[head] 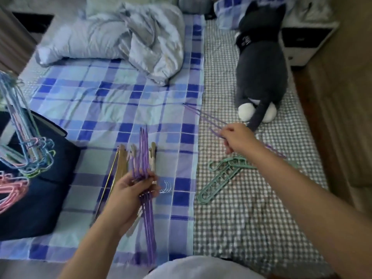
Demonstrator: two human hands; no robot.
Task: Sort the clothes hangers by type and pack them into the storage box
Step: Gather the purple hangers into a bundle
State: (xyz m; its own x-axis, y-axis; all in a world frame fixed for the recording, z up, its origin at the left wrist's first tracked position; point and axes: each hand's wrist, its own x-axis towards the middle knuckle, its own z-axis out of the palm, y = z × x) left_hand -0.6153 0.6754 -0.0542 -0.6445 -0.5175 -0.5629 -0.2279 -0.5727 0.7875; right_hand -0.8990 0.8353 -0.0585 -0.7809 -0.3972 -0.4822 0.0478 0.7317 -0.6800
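You can see white lettering on the black band round the grey plush cat (261,63), but it is too blurred to read. You are working over a bed: a blue plaid sheet (112,101) covers the left and middle, a grey-and-white checked blanket (251,208) the right, and a crumpled pale blue duvet (124,39) lies at the far end. A white bedside cabinet (306,41) stands past the right edge on a wooden floor.

Your left hand (128,194) grips a bundle of purple hangers (146,158), fingers curled round it, with wooden hangers (122,164) held in the same bunch. Your right hand (237,137) pinches a single purple hanger (205,117) that reaches toward the sheet's seam. Just below that wrist lie teal plastic hangers (219,178) on the blanket.

At the left edge a dark navy storage box (40,198) holds pink hangers (12,188), with a cluster of blue wire hangers (30,146) hanging above it. Bare sheet lies between your hands and the duvet.
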